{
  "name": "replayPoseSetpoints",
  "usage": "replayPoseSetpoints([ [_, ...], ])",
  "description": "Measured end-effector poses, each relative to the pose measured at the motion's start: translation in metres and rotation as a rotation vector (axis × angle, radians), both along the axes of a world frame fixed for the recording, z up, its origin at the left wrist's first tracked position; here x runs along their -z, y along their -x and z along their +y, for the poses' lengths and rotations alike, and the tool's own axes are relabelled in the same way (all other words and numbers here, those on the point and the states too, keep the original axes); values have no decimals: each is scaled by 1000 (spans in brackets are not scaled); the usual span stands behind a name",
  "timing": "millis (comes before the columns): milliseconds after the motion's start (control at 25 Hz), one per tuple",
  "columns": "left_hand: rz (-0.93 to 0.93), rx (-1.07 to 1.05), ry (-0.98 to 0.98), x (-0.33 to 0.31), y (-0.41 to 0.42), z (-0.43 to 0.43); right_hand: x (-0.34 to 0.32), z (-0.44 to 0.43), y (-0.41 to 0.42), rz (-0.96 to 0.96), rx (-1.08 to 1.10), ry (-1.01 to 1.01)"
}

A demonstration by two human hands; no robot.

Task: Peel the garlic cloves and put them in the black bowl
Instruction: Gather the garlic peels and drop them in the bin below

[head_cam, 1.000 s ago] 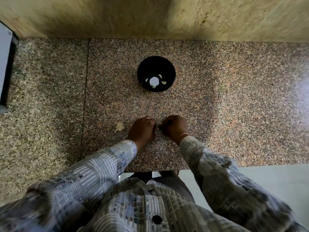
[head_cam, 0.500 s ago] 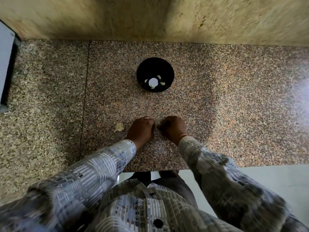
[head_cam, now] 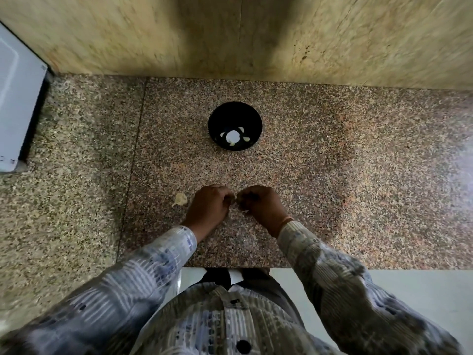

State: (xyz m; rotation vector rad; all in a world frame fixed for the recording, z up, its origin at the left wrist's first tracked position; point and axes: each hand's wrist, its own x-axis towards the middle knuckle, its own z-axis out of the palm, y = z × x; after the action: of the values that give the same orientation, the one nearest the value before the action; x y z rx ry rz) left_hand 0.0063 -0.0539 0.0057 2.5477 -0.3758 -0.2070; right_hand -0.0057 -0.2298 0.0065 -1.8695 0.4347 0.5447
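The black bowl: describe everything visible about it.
The black bowl is round, deep and dark all over, with a matte look, perhaps plastic. It stands upright on the speckled granite counter, towards the wall. At its bottom lie several pale peeled garlic pieces, one bright and round. Nothing else touches it: the left hand and right hand pinch a small pale clove nearer the person, apart from it.

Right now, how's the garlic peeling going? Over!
Left hand and right hand both pinching one garlic clove, mostly hidden. Black bowl ahead, white pieces inside. Pale scrap left of hands, nothing blocking the bowl.
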Motion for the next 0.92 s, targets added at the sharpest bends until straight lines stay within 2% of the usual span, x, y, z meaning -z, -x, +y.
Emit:
replayPoseSetpoints([
  [80, 37, -52, 76, -10, 4, -4, -14, -4, 2, -2, 56, -126],
  [120, 128, -140, 171, -16, 5, -7, -20, -8, 3, -12, 70, -192],
  [240, 620, -595, 740, -40, 5, -20, -40, -20, -1, -63, 86, -377],
  [320, 802, -754, 1046, -60, 6, -29, -53, -26, -5, -112, 75, -432],
  [520, 853, -840, 1450, -88, 14, -53, -76, -39, -15, -161, 43, -578],
  [640, 835, -847, 1557, -94, 21, -64, -87, -45, -15, -172, 24, -666],
  [760, 742, -830, 1556, -98, 28, -72, -95, -48, -14, -260, -39, -541],
  [840, 615, -818, 1426, -98, 32, -77, -101, -51, -10, -308, -89, -449],
  [920, 438, -809, 1153, -95, 35, -79, -103, -53, -7, -328, -136, -382],
])
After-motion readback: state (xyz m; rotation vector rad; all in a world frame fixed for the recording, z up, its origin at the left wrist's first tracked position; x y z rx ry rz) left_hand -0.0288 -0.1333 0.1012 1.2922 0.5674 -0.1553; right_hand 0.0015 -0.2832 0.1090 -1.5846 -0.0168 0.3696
